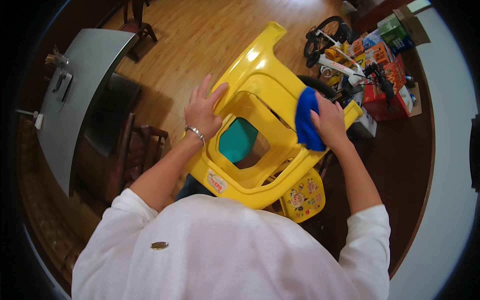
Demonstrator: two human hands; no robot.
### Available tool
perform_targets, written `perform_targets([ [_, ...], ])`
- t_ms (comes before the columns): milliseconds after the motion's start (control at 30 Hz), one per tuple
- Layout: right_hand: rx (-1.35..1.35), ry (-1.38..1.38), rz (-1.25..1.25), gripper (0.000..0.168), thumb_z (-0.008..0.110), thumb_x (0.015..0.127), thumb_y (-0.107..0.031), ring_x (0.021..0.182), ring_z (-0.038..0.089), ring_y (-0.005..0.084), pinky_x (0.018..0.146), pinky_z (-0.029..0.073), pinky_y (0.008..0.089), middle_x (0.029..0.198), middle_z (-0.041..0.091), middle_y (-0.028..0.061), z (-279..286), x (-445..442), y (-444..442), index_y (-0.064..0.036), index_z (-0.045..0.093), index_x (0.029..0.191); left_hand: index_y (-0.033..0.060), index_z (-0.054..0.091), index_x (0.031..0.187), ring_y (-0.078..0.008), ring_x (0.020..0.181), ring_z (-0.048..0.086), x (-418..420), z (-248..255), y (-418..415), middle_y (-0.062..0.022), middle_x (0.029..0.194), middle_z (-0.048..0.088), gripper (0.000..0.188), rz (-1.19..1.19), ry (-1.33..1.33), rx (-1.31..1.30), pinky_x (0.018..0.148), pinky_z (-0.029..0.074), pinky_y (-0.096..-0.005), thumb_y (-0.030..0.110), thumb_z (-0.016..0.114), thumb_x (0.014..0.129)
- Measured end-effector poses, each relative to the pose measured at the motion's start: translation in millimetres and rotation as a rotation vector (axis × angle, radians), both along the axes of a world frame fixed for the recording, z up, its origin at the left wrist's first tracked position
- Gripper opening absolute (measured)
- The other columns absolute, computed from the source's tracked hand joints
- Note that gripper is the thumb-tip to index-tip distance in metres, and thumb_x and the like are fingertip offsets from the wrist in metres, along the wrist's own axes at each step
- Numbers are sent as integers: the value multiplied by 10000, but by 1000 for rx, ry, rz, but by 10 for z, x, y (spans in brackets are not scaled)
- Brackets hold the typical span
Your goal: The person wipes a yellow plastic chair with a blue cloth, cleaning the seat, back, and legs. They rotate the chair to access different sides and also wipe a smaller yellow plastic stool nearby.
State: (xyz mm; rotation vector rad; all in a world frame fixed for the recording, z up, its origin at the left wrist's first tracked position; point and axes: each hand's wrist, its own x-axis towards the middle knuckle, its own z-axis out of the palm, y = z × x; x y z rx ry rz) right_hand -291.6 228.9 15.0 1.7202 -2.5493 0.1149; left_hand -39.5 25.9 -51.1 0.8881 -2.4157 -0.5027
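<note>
A glossy yellow plastic chair frame (258,78) is tilted before me, with its open middle towards me and a leg reaching to the upper right. A sticker (217,181) with writing is on its near rim. My left hand (204,108) holds the frame's left side, fingers spread over the edge. In my right hand (330,122) is a bunched blue cloth (309,120), pressed against the right side of the frame. A teal surface (238,140) shows through the opening. Beneath the frame's near right side is a yellow panel (305,197) with cartoon prints.
At upper right a white-framed bicycle (337,65) leans by several colourful cartons (386,90). A grey-topped table (84,75) stands left, with a dark wooden chair (137,150) beside it and another wooden chair (137,28) farther off. Wood flooring (176,41) lies ahead.
</note>
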Motion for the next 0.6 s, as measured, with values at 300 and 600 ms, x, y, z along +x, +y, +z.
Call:
perform_targets([
  [300, -76, 192, 132, 468, 586, 817, -142, 1265, 373, 353, 1048, 308, 430, 1359, 420, 164, -56, 408, 526, 19, 481, 1244, 289, 511, 1271, -311, 1064, 554, -63, 69, -16, -88, 1379, 408, 691, -90, -101, 146, 784, 503, -402, -8, 578, 650],
  [600, -225, 75, 374, 451, 595, 780, -108, 1227, 428, 335, 1024, 344, 403, 1320, 463, 177, -250, 880, -636, 34, 504, 1198, 266, 476, 1303, -319, 1003, 580, -89, 45, 54, -116, 1406, 369, 700, -133, -131, -2, 767, 513, -375, -13, 572, 669],
])
